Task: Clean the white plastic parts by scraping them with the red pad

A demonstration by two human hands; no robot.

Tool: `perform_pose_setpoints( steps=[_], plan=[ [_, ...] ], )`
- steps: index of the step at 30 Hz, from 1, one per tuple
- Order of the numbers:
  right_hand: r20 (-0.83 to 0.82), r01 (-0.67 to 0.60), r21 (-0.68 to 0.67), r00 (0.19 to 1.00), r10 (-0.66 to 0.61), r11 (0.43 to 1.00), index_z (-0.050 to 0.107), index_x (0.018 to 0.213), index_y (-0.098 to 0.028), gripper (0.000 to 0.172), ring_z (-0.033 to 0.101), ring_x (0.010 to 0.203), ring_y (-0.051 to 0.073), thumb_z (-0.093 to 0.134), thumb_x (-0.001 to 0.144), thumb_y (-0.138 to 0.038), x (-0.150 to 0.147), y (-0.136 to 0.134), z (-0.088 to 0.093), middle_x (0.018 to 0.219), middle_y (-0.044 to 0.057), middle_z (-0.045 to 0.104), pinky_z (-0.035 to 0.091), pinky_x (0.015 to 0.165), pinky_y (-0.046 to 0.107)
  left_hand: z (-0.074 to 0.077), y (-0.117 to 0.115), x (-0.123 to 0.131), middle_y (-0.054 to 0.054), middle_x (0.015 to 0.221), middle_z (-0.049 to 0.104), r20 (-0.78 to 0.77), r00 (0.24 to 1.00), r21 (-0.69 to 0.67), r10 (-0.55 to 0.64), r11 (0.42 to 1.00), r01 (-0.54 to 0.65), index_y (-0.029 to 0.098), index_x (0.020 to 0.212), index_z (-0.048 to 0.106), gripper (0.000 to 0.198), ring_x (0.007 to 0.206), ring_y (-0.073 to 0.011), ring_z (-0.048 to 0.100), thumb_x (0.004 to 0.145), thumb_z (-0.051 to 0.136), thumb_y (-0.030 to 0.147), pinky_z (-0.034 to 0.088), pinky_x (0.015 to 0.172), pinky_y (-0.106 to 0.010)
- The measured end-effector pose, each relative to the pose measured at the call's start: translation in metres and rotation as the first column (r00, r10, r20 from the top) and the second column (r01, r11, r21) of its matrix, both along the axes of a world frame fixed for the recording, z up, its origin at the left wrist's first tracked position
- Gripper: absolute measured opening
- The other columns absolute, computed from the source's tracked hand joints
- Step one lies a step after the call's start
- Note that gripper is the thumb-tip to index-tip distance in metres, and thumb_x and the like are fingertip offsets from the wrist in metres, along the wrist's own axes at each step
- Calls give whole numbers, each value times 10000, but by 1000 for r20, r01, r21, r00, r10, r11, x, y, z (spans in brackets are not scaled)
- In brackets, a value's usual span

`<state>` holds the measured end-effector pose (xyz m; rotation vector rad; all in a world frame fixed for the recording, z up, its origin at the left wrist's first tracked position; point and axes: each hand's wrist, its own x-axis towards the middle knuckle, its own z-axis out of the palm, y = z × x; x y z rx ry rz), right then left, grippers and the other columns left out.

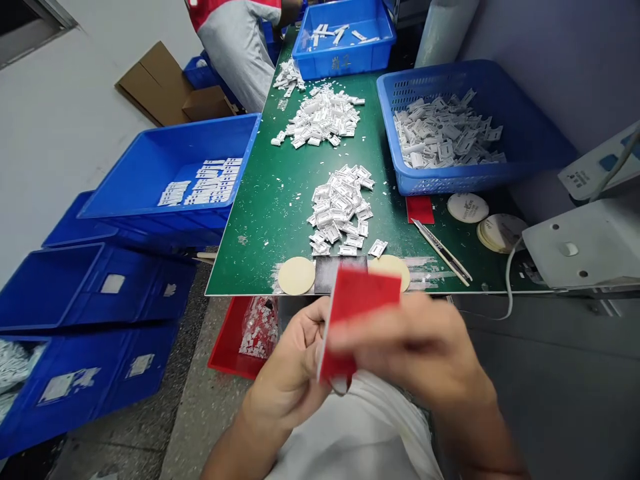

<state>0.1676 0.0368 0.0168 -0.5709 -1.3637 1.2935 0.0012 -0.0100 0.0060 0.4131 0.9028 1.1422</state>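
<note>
Both my hands meet just below the near edge of the green table (270, 220). My left hand (293, 363) is curled, its fingers pinching the lower edge of a red flat pad (357, 303). My right hand (425, 350) is blurred by motion and lies against the same pad from the right, fingers closed on it. A pile of small white plastic parts (340, 210) lies on the table just beyond the pad. Two round tan discs (297, 275) sit at the table's front edge.
A blue basket (525, 127) of white parts stands at the right, another pile (325, 117) and a blue bin (345, 60) farther back. A knife (443, 251) and red card (420, 209) lie right. Blue crates (165, 167) stack left. Another person (240, 40) stands at the far end.
</note>
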Motion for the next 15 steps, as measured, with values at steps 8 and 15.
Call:
perform_pose_setpoints(
  steps=[8,15],
  plan=[
    [200,279,-39,943,-266,960,869,1135,-269,201,748,673,163,796,948,-290,-3,25,-15,899,20,853,619,587,253,7,0,0,7,685,670,373,927,-146,-44,984,106,148,830,705,350,581,-57,601,681,1003,256,448,508,-99],
    [249,360,107,893,-376,927,838,1134,-280,272,698,605,85,739,953,-102,-9,-6,-11,902,-42,854,602,636,189,10,-1,-2,13,712,661,400,916,-99,-32,992,77,153,890,725,243,604,-56,629,781,934,211,492,517,-95]
  ],
)
